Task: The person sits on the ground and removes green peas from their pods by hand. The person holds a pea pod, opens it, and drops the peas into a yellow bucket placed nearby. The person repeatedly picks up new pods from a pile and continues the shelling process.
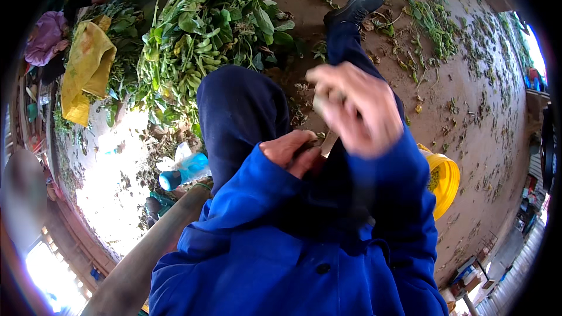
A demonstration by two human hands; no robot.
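Curled low over my lap, my left hand [292,151] has its fingers bent inward, partly hidden by shadow. Whether anything lies in it cannot be made out. Above it and to the right, my right hand [360,109] is raised and blurred by motion, its fingers bent; I cannot tell if it holds anything. In front of my bent knee [239,101] lies a large heap of green bean plants [197,30], with plump pods [204,55] hanging on the stems. A yellow bucket [448,188] stands beside my right arm, some green matter showing inside.
A yellow woven sack [85,74] lies left of the heap. A blue bottle [189,171] in clear plastic is near my left knee. The wooden pole [149,245] slants past my left side. Leaves and stems [432,26] litter the floor. Another person's arm [85,2] shows far left.
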